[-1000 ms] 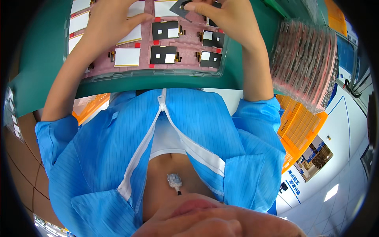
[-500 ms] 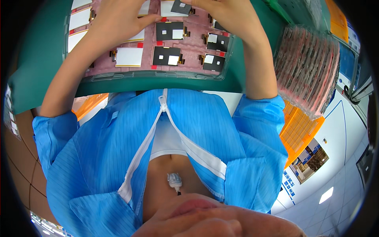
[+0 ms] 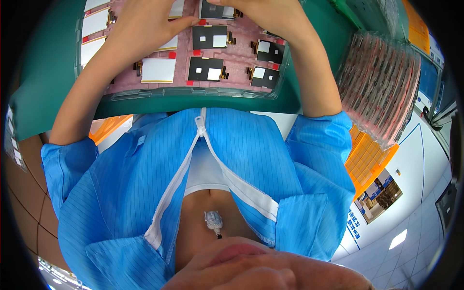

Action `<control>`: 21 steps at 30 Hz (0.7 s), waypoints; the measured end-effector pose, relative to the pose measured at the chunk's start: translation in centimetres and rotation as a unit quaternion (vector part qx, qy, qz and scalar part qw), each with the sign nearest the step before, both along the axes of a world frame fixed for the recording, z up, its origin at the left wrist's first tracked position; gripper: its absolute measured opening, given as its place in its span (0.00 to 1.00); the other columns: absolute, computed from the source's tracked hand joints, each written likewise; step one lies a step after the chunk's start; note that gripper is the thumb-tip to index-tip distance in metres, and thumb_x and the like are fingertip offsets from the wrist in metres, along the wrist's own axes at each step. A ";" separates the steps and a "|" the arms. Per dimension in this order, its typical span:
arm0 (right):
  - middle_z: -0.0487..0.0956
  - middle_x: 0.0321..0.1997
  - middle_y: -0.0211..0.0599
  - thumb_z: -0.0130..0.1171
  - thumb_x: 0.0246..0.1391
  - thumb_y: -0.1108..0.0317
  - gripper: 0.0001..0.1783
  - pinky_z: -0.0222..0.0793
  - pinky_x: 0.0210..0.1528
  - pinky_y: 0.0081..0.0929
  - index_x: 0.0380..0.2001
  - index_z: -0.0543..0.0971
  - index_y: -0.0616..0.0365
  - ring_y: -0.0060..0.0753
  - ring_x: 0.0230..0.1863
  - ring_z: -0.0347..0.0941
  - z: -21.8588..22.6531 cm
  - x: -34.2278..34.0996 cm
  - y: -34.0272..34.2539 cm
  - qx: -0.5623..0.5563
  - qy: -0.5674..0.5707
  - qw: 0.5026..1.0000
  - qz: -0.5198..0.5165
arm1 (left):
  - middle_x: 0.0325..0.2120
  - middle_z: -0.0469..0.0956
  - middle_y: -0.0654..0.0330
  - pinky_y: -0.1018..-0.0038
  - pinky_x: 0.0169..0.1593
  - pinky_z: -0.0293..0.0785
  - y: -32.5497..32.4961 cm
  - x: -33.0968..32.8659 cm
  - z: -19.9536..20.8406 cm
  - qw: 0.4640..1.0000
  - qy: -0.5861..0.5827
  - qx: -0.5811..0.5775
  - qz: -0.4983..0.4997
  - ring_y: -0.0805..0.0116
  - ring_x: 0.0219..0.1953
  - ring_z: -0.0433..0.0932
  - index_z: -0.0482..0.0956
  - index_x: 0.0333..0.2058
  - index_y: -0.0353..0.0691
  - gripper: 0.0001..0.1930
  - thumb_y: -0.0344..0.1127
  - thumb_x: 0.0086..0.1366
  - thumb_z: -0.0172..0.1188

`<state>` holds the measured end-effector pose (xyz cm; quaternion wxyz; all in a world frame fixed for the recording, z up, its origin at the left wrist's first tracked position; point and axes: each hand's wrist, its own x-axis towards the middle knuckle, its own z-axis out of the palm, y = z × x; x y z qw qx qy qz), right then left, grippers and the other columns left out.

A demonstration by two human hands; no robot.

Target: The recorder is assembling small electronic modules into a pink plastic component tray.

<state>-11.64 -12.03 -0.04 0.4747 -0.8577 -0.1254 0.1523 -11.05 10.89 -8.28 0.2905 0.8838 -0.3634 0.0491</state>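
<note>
A pink tray (image 3: 193, 92) with rows of small display panels lies on the green mat (image 3: 48, 87) at the top of the head view. My left hand (image 3: 145, 24) rests flat over the tray's left half, its thumb reaching to a white panel (image 3: 169, 44). At the frame's top edge my right hand (image 3: 263, 14) pinches a dark panel (image 3: 216, 9) that sits over a tray slot. More dark panels (image 3: 209, 36) and a white panel (image 3: 157, 70) fill the slots in front of both hands. The fingertips are cut off by the frame edge.
A leaning stack of pink trays in clear wrap (image 3: 382, 82) stands to the right of the tray. Orange crates (image 3: 367, 159) sit below the table edge on the right, and another (image 3: 108, 128) on the left. My blue striped coat (image 3: 241, 164) fills the middle.
The dark panel, held tilted between both hands a second ago, now lies level over a tray slot. My left hand has come off it and spread over the tray.
</note>
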 end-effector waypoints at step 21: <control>0.77 0.20 0.33 0.69 0.54 0.74 0.05 0.66 0.29 0.25 0.31 0.84 0.66 0.20 0.24 0.68 -0.6 0.0 0.4 -0.025 -0.016 1.000 0.009 | 0.27 0.82 0.47 0.58 0.33 0.78 0.1 -0.4 0.0 0.999 0.032 0.024 0.008 0.49 0.26 0.81 0.81 0.46 0.38 0.20 0.45 0.62 0.71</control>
